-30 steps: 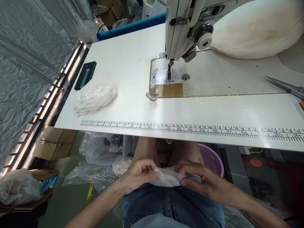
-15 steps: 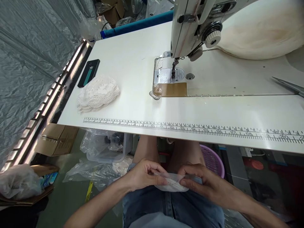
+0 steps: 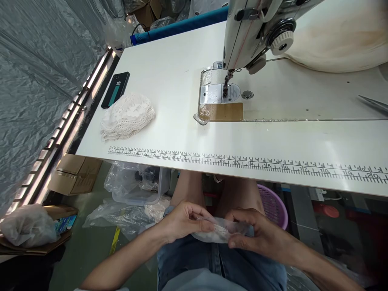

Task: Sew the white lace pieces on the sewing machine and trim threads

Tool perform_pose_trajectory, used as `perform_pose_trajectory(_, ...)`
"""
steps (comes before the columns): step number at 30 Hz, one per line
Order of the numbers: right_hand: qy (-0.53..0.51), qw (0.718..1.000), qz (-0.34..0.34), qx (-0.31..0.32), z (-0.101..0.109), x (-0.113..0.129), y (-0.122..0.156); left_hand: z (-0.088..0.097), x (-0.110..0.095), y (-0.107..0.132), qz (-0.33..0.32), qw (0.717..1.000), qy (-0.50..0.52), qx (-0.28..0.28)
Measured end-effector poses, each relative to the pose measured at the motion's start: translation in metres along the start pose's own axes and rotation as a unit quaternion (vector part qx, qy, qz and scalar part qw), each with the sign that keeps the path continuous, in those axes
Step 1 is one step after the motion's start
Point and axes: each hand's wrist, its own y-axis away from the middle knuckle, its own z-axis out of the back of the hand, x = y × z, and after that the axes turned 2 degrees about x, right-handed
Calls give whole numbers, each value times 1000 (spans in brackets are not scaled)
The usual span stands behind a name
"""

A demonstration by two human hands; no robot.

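Both hands are low, under the front edge of the table (image 3: 182, 60), just above the lap in jean shorts (image 3: 212, 266). The left hand (image 3: 182, 220) & the right hand (image 3: 257, 236) both pinch one small lace piece (image 3: 218, 233), white, w/ a thin see-through layer around it. The left hand grips its left end btw thumb and fingers. The right hand grips the right end, thumb below, fingers curled on top. The piece is held flat btw the two hands, well apart from all on the table.

On the table, far left, lies a lace pile (image 3: 127, 117), several white pieces one on the other. A black phone (image 3: 115, 89) is just behind it; touching or not, I cannot tell. A ruler print (image 3: 242, 163) runs along the front edge. The sewing machine (image 3: 257, 24) stands at the back right, its needle foot (image 3: 226, 87) over the metal plate, w/ a brown patch (image 3: 226, 112) stuck just in front. Scissors (image 3: 372, 103) show only partly at the right border.

Under the table: a purple basket (image 3: 271, 204) right of the knees, a clear plastic tub (image 3: 136, 188) left of them, and a cardboard box (image 3: 75, 176) more to the left on the floor.
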Motion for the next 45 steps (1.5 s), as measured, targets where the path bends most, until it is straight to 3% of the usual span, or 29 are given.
perform_pose_trajectory(8,-46,999,-21,2,2,1,-3,1,-3,3,-11,1000,-26,-4)
perform_pose_trajectory(20,-78,997,-16,10,5,-5,-4,6,-2,4,-30,997,-44,49)
perform_pose_trajectory(28,22,999,28,-33,-1,-3,-5,-1,-2,4,-77,992,-91,-32)
perform_pose_trajectory(32,17,996,64,-67,-5,1,-9,-2,-12,4,-122,981,-126,-81)
perform_pose_trajectory(37,-69,986,124,-84,2,16,-5,5,-49,17,-170,964,-186,-85)
perform_pose_trajectory(41,-157,959,203,-120,10,26,3,23,-113,45,-220,934,-254,-123)
perform_pose_trajectory(43,-171,951,216,-142,14,27,6,38,-156,56,-269,898,-296,-186)
perform_pose_trajectory(45,-161,951,211,-160,19,27,7,53,-196,61,-340,819,-357,-292)
